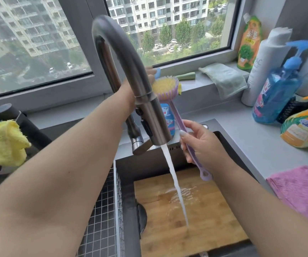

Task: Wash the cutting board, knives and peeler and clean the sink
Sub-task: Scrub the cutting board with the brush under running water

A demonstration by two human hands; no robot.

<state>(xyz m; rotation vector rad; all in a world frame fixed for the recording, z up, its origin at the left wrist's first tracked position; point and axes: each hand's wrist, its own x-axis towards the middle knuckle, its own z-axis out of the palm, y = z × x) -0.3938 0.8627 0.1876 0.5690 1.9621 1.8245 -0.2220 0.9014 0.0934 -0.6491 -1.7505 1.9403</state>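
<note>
A wooden cutting board (195, 216) lies flat in the dark sink (168, 164), and water from the curved grey faucet (130, 71) runs onto its middle. My right hand (203, 143) grips the purple handle of a dish brush (165, 88), holding it upright with the yellow bristles up, just right of the spout. My left hand (147, 73) reaches behind the faucet and holds the blue cap of a blue and white detergent bottle (167, 115). The faucet hides most of that hand. No knives or peeler are visible.
A wire rack (110, 210) sits in the left part of the sink. A yellow cloth (2, 143) hangs at the left. Cleaning bottles (275, 97) crowd the right counter beside a pink cloth (301, 190). A green cloth (225, 78) lies on the window sill.
</note>
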